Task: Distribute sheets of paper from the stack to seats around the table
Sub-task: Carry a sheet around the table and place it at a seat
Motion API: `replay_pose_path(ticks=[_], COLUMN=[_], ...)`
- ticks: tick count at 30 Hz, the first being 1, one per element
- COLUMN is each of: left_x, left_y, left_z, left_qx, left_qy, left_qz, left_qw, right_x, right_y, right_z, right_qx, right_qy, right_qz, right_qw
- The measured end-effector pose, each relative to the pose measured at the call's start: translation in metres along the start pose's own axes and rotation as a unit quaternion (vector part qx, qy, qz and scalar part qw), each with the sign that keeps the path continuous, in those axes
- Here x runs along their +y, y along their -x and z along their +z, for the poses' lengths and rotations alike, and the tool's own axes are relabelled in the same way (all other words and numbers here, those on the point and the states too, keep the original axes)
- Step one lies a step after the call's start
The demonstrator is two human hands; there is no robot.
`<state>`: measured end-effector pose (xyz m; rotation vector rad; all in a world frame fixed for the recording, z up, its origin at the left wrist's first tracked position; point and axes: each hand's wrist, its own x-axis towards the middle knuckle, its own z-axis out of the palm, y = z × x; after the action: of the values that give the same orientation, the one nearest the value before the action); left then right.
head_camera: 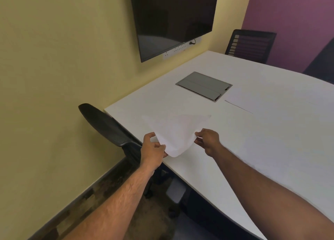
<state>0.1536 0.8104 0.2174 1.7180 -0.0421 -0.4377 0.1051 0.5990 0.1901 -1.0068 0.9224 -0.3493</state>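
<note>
White counter [271, 149], yellow wall, dark screen [173, 17] overhead. Both my hands pinch one sheet [178, 131] above the counter's near edge: left hand [153, 149], right hand [207, 140].

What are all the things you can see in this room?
table: one, white, fills the right side
sheet of paper: one, white, held over the table's near-left edge
second sheet: one, white, flat on the table beside the hatch
cable hatch: one, grey, set into the tabletop
screen: one, black, on the yellow wall
socket strip: one, white, below the screen
chairs: two, black, one at the left edge, one at the far side
left hand: grips the sheet's left edge
right hand: pinches its right edge
</note>
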Motion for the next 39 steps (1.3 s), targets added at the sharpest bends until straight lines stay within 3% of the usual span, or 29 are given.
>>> replay_pose_path(ticks=[12,16,20,33,39], left_x=[0.010,0.017,0.022,0.004,-0.019], left_y=[-0.131,-0.177,-0.224,-0.366,-0.415], left_z=[-0.077,-0.090,-0.095,-0.084,-0.085], left_qx=[-0.107,-0.107,-0.092,-0.031,-0.071], left_qy=[0.094,0.125,0.116,-0.035,-0.201], left_qz=[-0.064,-0.109,-0.101,-0.132,-0.074], left_qw=[0.988,0.980,0.984,0.990,0.974], right_x=[0.000,-0.004,-0.005,0.012,0.030], right_y=[-0.038,-0.052,-0.078,-0.203,-0.245], right_z=[0.108,0.130,0.140,0.170,0.188], right_qx=[0.039,0.054,0.065,0.053,0.089], right_qy=[-0.049,-0.054,-0.054,-0.011,0.007], right_qz=[-0.055,-0.071,-0.063,0.011,0.038], right_qw=[0.997,0.995,0.994,0.998,0.995])
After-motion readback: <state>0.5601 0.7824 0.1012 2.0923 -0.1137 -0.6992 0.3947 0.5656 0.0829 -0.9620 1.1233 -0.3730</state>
